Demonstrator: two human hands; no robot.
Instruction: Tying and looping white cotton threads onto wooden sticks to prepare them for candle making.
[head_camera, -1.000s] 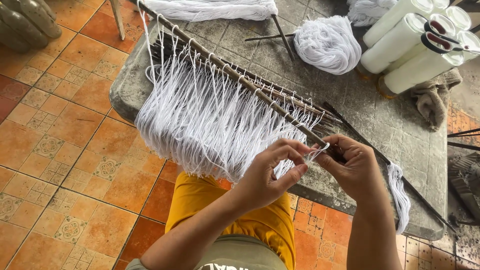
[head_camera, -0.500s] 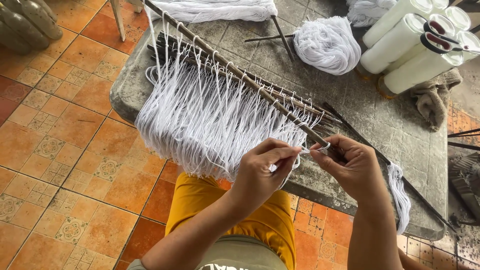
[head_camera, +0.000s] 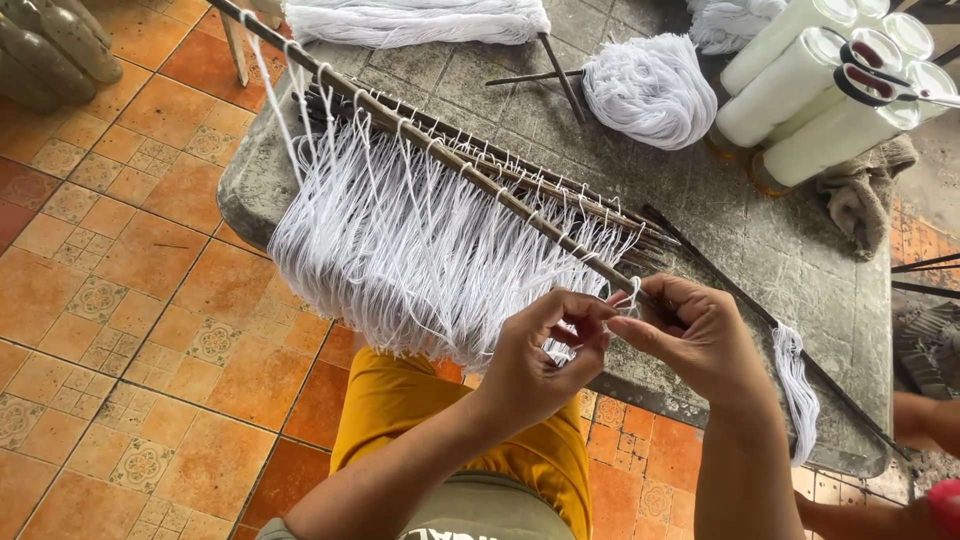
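A long dark rod lies slanted across a grey stone table, with many white strings looped over it and hanging off the near edge. My left hand and my right hand meet at the rod's lower end. Both pinch one white string that loops around the rod between my fingertips. A thin white bundle hangs further right on the rod.
White thread cones with red-handled scissors on top stand at the back right. A white yarn skein and another bundle lie behind. A grey rag sits right. Orange tiled floor lies left. Another person's arm shows at right.
My hands have drawn closer together at the rod's end, and the string loop sits tighter between my fingers. The view has shifted slightly.
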